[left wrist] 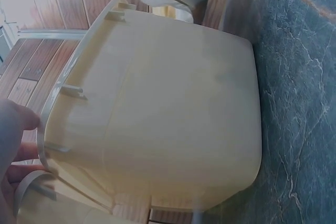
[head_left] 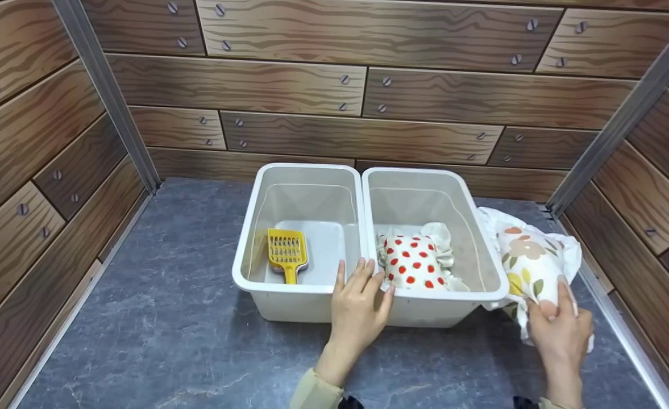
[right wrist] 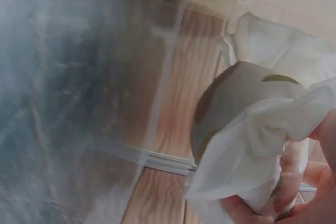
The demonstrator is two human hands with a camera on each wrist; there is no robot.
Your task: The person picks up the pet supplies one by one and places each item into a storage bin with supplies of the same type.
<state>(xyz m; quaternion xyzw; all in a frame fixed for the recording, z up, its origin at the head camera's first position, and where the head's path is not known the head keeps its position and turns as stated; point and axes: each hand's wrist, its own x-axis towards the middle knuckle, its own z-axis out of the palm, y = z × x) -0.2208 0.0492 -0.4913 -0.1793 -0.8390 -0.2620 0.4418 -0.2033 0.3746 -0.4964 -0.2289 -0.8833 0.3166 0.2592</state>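
Note:
My right hand (head_left: 561, 329) grips the near end of a small white pillow (head_left: 530, 258) with a leaf-and-flower print and white ruffled edging, beside the right bin's outer wall. In the right wrist view, the fingers (right wrist: 315, 182) curl round the bunched fabric. My left hand (head_left: 360, 301) rests with its fingers lying over the near rims where two pale plastic bins meet. The right bin (head_left: 490, 295) holds a small ruffled pillow (head_left: 414, 261) with red strawberry-like spots. Inside the left bin (head_left: 249, 284) a yellow slotted litter scoop (head_left: 287, 253) leans near the left wall.
Dark grey marbled floor (head_left: 158, 318) lies around the bins. Wood-plank panels (head_left: 311, 85) wall in the back and both sides, with metal corner posts (head_left: 109, 91). The right side wall stands close to the floral pillow.

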